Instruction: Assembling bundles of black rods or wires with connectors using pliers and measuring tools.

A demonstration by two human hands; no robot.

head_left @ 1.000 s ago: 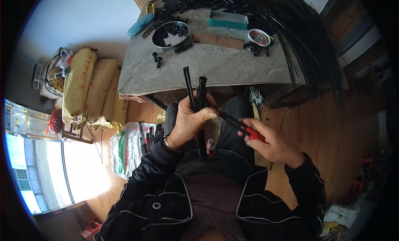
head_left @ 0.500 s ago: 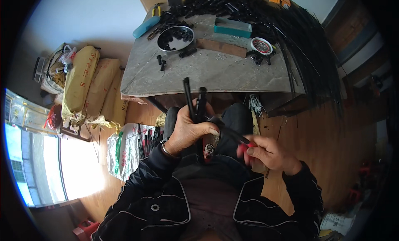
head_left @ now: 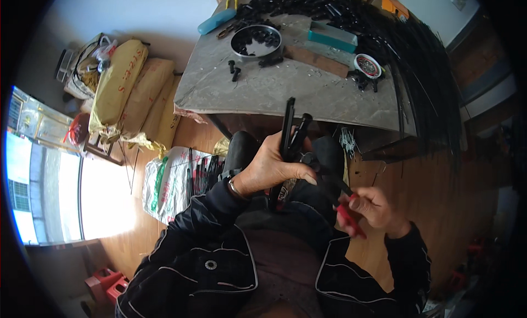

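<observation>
Left hand (head_left: 273,167): fingers curled around a bunch of black rods (head_left: 287,126), thumb stretched out to the right. The rods are held above the lap, short of the table's near edge, their upper ends pointed toward it.

Right hand (head_left: 379,209): thumb and fingers closed around the handles of red-handled pliers (head_left: 347,216). The dark head is directed at the left thumb; whether anything is gripped by it cannot be told, owing to blur.

Table (head_left: 214,93), grey: a round pan (head_left: 257,49) partly filled with small black pieces; two loose black bolts (head_left: 236,75) nearer the front; a brown board (head_left: 317,62); a teal box (head_left: 332,42); a white tub (head_left: 357,65). Black parts are heaped along the back, and long black strips (head_left: 433,87) are draped over the right side.

Floor, left: tan sacks (head_left: 119,87) stacked; a silver bag (head_left: 173,197) with dark rods laid on it.
</observation>
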